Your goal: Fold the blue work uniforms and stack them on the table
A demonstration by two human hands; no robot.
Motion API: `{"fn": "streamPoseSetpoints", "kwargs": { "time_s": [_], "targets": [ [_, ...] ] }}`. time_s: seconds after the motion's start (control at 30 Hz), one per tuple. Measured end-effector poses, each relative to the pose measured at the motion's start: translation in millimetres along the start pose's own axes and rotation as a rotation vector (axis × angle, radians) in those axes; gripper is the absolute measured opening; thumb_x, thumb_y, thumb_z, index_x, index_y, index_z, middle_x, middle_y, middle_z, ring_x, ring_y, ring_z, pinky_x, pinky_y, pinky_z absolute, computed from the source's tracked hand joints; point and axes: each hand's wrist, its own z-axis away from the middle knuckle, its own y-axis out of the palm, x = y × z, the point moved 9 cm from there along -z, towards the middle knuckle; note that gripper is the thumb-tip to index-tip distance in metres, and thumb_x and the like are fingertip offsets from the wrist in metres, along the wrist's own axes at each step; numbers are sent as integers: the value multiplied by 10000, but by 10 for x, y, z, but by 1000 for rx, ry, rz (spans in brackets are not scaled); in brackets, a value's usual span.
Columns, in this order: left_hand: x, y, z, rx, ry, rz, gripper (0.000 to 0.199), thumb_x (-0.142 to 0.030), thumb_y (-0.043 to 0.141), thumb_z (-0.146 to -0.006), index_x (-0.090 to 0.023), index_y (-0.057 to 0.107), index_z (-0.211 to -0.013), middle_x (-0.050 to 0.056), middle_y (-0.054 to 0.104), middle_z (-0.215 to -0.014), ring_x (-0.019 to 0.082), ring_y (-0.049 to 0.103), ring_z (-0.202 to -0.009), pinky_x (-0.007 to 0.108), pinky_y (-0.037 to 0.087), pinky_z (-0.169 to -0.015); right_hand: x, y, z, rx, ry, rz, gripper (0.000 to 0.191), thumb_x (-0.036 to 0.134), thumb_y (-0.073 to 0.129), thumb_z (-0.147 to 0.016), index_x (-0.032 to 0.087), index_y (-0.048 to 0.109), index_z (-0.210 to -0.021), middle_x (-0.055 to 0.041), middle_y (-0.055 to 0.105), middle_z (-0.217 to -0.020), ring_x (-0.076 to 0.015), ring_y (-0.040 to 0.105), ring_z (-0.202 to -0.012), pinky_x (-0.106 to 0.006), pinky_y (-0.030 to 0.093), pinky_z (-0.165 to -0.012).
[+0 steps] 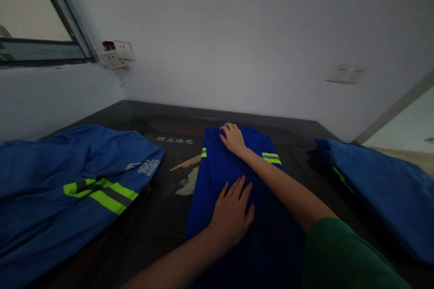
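The left arm comes up from the bottom, and its hand [232, 214] lies palm down, fingers spread and pointing away, on the folded blue clothes [222, 169]. It is loose and holds nothing. The right arm, in a green sleeve [339, 253], reaches in long from the right. Its hand [233, 139] is farther off, palm down near the far end of the clothes, fingers a bit bent, thumb apart, not squeezing. The clothes lie on the dark worktop [159, 221], before the pale wall [220, 54].
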Motion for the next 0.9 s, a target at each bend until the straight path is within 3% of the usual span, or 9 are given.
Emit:
{"fn": "streamPoseSetpoints", "kwargs": {
  "time_s": [0.1, 0.2, 0.3, 0.4, 0.5, 0.57, 0.7, 0.8, 0.9],
  "targets": [
    [180, -148, -79, -49, -80, -56, 479, -299, 399, -943, -212, 423, -1413, 63, 363, -1513, 230, 416, -1338, 429, 386, -1091, -445, -64, 275, 127, 180, 36, 426, 465, 477, -927, 246, 557, -1284, -133, 349, -1489, -360, 286, -1347, -579, 318, -1028],
    [370, -206, -131, -104, -126, -178, 467, -276, 415, -935, -216, 450, -1396, 73, 400, -1491, 251, 369, -1369, 487, 298, -1135, -885, 51, 581, 342, 375, 9, 536, 615, 375, -917, 365, 462, -1383, -65, 211, -1571, -432, 158, -1403, -743, 211, -996],
    [468, -104, -142, -84, -124, -253, 489, -322, 406, -943, -241, 413, -1426, 79, 372, -1506, 263, 307, -1405, 540, 216, -1155, -1112, 221, 756, 472, 457, -26, 603, 688, 297, -899, 449, 298, -1453, -20, 161, -1590, -453, 114, -1412, -794, 127, -977],
    [474, 5, -133, -40, -112, -277, 527, -375, 387, -949, -254, 355, -1461, 86, 323, -1529, 255, 270, -1422, 542, 194, -1158, -1173, 324, 750, 467, 452, -11, 641, 706, 264, -893, 446, 221, -1477, -5, 149, -1593, -444, 95, -1419, -783, 69, -1000],
    [450, 11, -126, -8, -117, -276, 557, -396, 393, -941, -263, 322, -1477, 95, 291, -1541, 250, 229, -1436, 534, 171, -1161, -1148, 301, 693, 405, 428, -23, 634, 681, 262, -907, 406, 257, -1479, -21, 175, -1587, -426, 100, -1424, -774, 85, -1005],
    [441, -24, -126, 30, -123, -264, 585, -379, 434, -920, -289, 302, -1483, 97, 263, -1552, 255, 196, -1445, 544, 156, -1158, -1086, 138, 658, 282, 380, -68, 596, 606, 317, -933, 334, 341, -1463, -64, 246, -1564, -385, 149, -1422, -723, 153, -1036],
    [427, -60, -128, 188, -78, -210, 719, -378, 565, -843, -318, 259, -1491, 113, 219, -1564, 287, 169, -1448, 583, 121, -1144, -769, -352, 790, 72, 124, -273, 349, 377, 465, -940, 188, 622, -1188, -130, 604, -1229, -253, 503, -1174, -446, 380, -1005],
    [439, -83, -142, 213, -36, -198, 733, -440, 597, -829, -295, 293, -1480, 115, 242, -1558, 293, 197, -1442, 585, 94, -1148, -440, -499, 1121, 235, -86, -390, 201, 330, 545, -913, 186, 682, -941, -68, 674, -932, -201, 585, -916, -353, 432, -871],
    [464, -92, -168, 123, -19, -196, 709, -495, 586, -839, -266, 337, -1462, 110, 286, -1544, 283, 226, -1434, 560, 111, -1158, -221, -519, 1449, 413, -167, -384, 159, 339, 621, -876, 189, 673, -878, -50, 656, -878, -192, 576, -858, -329, 422, -821]
  ]
}}
